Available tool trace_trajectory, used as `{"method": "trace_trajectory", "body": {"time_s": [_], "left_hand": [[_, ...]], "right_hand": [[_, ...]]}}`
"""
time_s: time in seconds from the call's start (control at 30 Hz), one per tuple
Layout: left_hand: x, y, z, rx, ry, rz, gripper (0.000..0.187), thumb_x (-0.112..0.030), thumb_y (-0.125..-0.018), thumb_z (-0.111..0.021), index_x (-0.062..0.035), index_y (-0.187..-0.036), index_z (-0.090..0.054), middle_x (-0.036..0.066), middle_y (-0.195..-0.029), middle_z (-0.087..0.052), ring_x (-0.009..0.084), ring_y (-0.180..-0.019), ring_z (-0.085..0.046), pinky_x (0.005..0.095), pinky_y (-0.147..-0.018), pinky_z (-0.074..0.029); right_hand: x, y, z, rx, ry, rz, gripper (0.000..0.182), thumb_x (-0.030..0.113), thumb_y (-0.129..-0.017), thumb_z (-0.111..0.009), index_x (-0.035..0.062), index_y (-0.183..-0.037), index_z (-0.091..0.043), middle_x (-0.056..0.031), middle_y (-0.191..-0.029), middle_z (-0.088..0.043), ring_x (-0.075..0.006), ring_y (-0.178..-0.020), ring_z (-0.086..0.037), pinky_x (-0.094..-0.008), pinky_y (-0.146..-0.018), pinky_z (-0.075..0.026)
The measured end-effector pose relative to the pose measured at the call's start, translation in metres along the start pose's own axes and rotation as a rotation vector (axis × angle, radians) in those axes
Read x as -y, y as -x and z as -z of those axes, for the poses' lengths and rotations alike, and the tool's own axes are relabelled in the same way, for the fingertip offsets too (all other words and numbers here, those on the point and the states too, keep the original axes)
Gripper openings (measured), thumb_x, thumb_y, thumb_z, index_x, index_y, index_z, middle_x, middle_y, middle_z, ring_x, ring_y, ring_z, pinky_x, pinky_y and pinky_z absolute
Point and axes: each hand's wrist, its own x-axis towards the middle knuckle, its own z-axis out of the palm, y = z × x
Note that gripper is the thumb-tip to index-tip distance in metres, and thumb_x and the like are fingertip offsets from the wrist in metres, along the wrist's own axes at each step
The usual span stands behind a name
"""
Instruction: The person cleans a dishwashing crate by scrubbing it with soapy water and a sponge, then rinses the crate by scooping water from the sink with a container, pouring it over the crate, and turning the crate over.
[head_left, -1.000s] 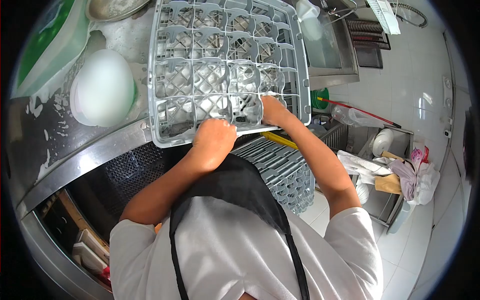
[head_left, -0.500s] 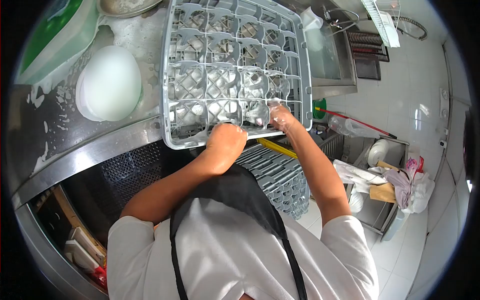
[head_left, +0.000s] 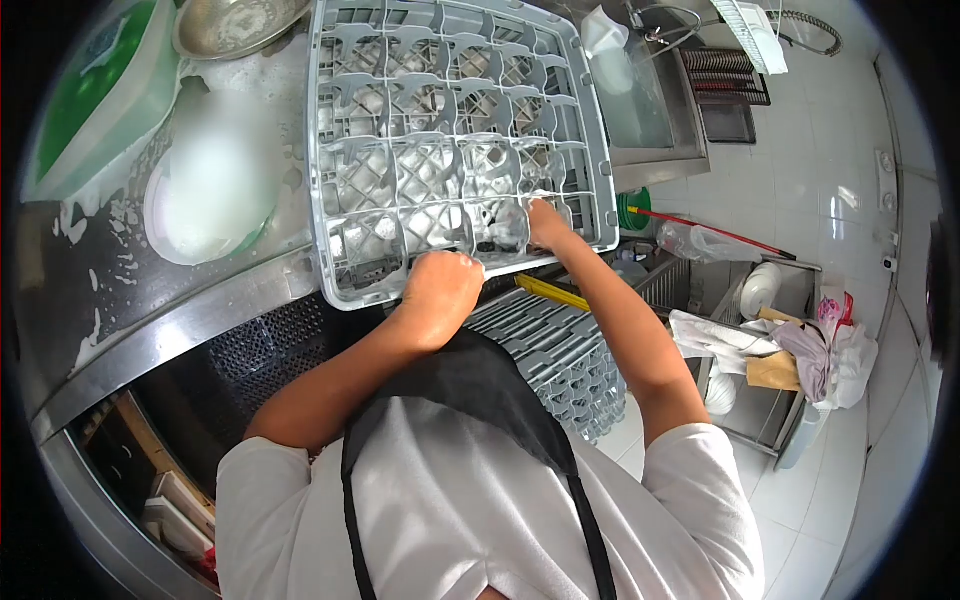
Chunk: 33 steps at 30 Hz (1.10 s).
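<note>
A grey plastic glass rack [head_left: 318,180] with square compartments lies on the steel counter. My left hand [head_left: 443,288] is closed over its near rim. My right hand [head_left: 546,226] reaches down into a compartment at the near right corner. Its fingers are bent and partly hidden by the dividers. Beside those fingers shows a clear, shiny piece that looks like a drinking glass [head_left: 508,228]; whether they grip it is hard to make out.
Left of the rack are white plates [head_left: 212,195], a metal bowl [head_left: 235,28] and a tub of green liquid [head_left: 100,110]. A sink [head_left: 640,110] stands beyond the rack's right side. Stacked grey racks [head_left: 560,370] stand below, and a trolley [head_left: 740,420] sits at right.
The view has shifted slightly, so the rack sits a little further left. My left hand keeps its hold on the rim; my right hand stays in the near right corner, with less foam showing.
</note>
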Motion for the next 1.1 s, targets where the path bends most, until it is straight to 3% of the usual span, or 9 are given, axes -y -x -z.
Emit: {"method": "trace_trajectory", "body": {"time_s": [0.07,0.1,0.23,0.33,0.37,0.5,0.6,0.93,1.1], "left_hand": [[0.001,-0.001,-0.001,0.008,0.004,-0.019,0.024,-0.022,-0.088,-0.064,-0.0023,-0.075,-0.071,0.017,-0.071,-0.069,0.0314,-0.067,-0.07,0.044,-0.062,-0.055],[0.002,-0.001,-0.002,0.015,-0.004,-0.02,0.025,-0.023,-0.088,-0.065,-0.0024,-0.075,-0.071,0.017,-0.071,-0.069,0.0316,-0.067,-0.07,0.044,-0.062,-0.054],[0.004,-0.001,-0.001,0.037,-0.002,-0.034,0.027,-0.025,-0.089,-0.065,-0.0024,-0.075,-0.071,0.017,-0.07,-0.069,0.0323,-0.067,-0.07,0.0441,-0.061,-0.054],[0.003,0.0,0.003,0.03,0.02,-0.021,0.028,-0.025,-0.089,-0.066,-0.0021,-0.075,-0.071,0.017,-0.07,-0.068,0.033,-0.066,-0.069,0.0444,-0.061,-0.054],[0.003,0.0,0.004,0.029,0.025,-0.018,0.028,-0.025,-0.088,-0.066,-0.0019,-0.074,-0.071,0.017,-0.069,-0.068,0.0332,-0.066,-0.069,0.0445,-0.061,-0.054],[0.002,0.001,0.005,0.021,0.024,0.001,0.029,-0.027,-0.087,-0.068,-0.002,-0.073,-0.071,0.017,-0.068,-0.068,0.033,-0.065,-0.069,0.0443,-0.06,-0.053],[0.001,-0.001,0.004,0.013,-0.008,0.018,0.029,-0.028,-0.085,-0.07,-0.003,-0.072,-0.071,0.016,-0.066,-0.068,0.0317,-0.063,-0.069,0.0437,-0.058,-0.053],[0.002,-0.002,0.006,0.033,-0.056,0.004,0.024,-0.023,-0.084,-0.067,-0.0034,-0.07,-0.071,0.017,-0.066,-0.067,0.0307,-0.062,-0.069,0.0427,-0.056,-0.053],[-0.002,-0.005,0.012,0.066,-0.064,-0.009,0.027,-0.025,-0.087,-0.067,-0.0035,-0.07,-0.071,0.017,-0.066,-0.068,0.0314,-0.061,-0.069,0.0435,-0.056,-0.053]], "right_hand": [[0.0,0.011,0.005,-0.01,-0.344,0.092,0.031,0.015,-0.092,-0.057,0.0022,-0.12,-0.065,-0.0207,-0.106,-0.069,-0.0292,-0.1,-0.066,-0.041,-0.089,-0.052],[0.027,0.03,0.027,0.079,-0.466,-0.15,0.037,0.01,-0.095,-0.052,0.005,-0.13,-0.063,-0.0131,-0.112,-0.069,-0.0216,-0.101,-0.063,-0.0355,-0.092,-0.049],[0.032,0.055,0.04,0.121,-0.737,0.228,0.046,0.015,-0.098,-0.053,0.0089,-0.143,-0.056,-0.0105,-0.127,-0.066,-0.0195,-0.116,-0.06,-0.0325,-0.107,-0.041],[0.027,0.047,0.042,0.348,-1.049,0.207,0.06,-0.002,-0.086,-0.046,0.0115,-0.145,-0.054,-0.0132,-0.135,-0.063,-0.0192,-0.126,-0.056,-0.0333,-0.111,-0.038],[0.026,0.044,0.045,0.111,-0.425,0.394,0.058,0.0,-0.084,-0.052,0.0158,-0.14,-0.058,-0.0181,-0.12,-0.07,-0.0267,-0.114,-0.065,-0.0362,-0.103,-0.047],[0.015,0.031,0.035,-0.039,0.071,0.466,0.034,0.007,-0.08,-0.06,0.0082,-0.113,-0.069,-0.0197,-0.084,-0.07,-0.0436,-0.082,-0.067,-0.0481,-0.082,-0.055],[0.021,0.026,0.026,0.0,0.323,0.344,0.024,0.01,-0.08,-0.062,0.0003,-0.098,-0.073,-0.0237,-0.087,-0.07,-0.0412,-0.085,-0.069,-0.046,-0.082,-0.056],[0.049,0.062,0.041,-0.203,0.198,-0.041,0.018,0.015,-0.078,-0.066,-0.0006,-0.084,-0.073,-0.0237,-0.093,-0.072,-0.0387,-0.088,-0.072,-0.0456,-0.083,-0.057],[0.016,0.05,0.02,-0.035,0.148,0.242,0.024,0.021,-0.082,-0.063,0.0012,-0.089,-0.075,-0.0228,-0.091,-0.073,-0.0384,-0.087,-0.072,-0.0455,-0.081,-0.057]]}}
